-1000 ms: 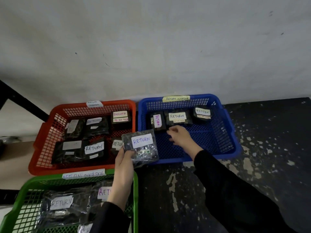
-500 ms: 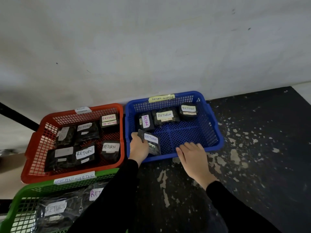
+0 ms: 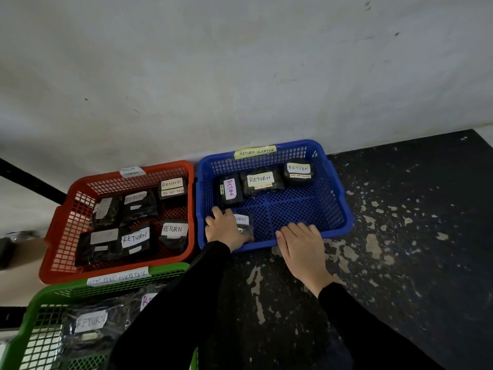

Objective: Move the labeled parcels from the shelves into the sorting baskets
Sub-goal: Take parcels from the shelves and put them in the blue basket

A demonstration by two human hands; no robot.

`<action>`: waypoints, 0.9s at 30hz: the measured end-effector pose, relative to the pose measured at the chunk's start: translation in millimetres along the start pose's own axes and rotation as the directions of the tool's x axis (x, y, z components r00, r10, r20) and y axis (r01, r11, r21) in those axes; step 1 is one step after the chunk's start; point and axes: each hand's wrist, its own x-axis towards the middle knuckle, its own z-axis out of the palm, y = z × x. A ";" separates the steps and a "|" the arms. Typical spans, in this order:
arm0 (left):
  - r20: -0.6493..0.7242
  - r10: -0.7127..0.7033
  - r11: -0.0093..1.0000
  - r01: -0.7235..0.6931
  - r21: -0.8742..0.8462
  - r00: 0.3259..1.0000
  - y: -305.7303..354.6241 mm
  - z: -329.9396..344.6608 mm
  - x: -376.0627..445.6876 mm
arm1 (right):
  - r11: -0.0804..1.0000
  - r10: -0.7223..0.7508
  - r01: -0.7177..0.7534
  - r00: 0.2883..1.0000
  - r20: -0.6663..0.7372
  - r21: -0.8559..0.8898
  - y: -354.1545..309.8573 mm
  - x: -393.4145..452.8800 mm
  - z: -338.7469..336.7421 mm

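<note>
A blue basket (image 3: pixel 344 209) tagged "RETURN OVERDUE" stands on the dark floor by the wall. Three black parcels with white RETURN labels line its far side, the middle one (image 3: pixel 260 180) facing me. My left hand (image 3: pixel 226 231) lies inside the basket's near-left corner, pressing a black RETURN parcel (image 3: pixel 244 222) flat onto the mesh; fingers cover most of it. My right hand (image 3: pixel 301 244) rests empty on the basket's front rim, fingers spread.
A red basket (image 3: pixel 57 236) with several labeled parcels sits left of the blue one. A green basket (image 3: pixel 37 305) with more parcels is nearest me at lower left. White wall behind; worn black floor to the right.
My left hand carried the parcel from above the red basket into the blue basket and lowered it onto the mesh. My right hand withdrew from inside the basket to its front rim.
</note>
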 end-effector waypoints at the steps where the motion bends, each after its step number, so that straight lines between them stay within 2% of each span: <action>1: 0.017 -0.010 1.000 0.010 0.006 1.000 0.6 0.7 2.7 | 1.000 -0.002 0.002 1.000 0.005 0.004 0.5 -0.8 0.0; 7: 0.065 -0.008 0.985 -0.003 0.172 0.998 6.0 8.2 17.1 | 0.998 -0.035 0.032 0.998 0.051 0.062 5.6 -5.5 -0.9; 14: -0.039 0.050 0.979 -0.041 0.201 0.998 0.3 11.3 24.0 | 0.981 -0.116 0.102 0.990 0.077 0.165 13.4 -12.5 -3.8; 19: -0.023 0.166 0.985 -0.164 0.048 0.986 -10.7 2.0 17.2 | 0.984 -0.098 0.078 0.988 0.122 0.160 11.8 -24.2 -10.6; 23: -0.151 0.377 0.916 -0.392 -0.086 0.914 -32.3 -10.2 -28.0 | 0.985 -0.053 0.019 0.980 0.193 0.174 -4.2 -21.1 -25.8; 25: -0.251 0.405 0.889 -0.443 -0.118 0.879 -57.0 -8.8 -60.7 | 0.977 -0.069 0.029 0.980 0.187 0.210 -20.1 -20.3 -35.6; 27: -0.355 0.373 0.888 -0.440 -0.131 0.857 -88.6 -5.6 -96.1 | 0.957 -0.115 0.064 0.979 0.170 0.282 -42.4 -21.3 -46.4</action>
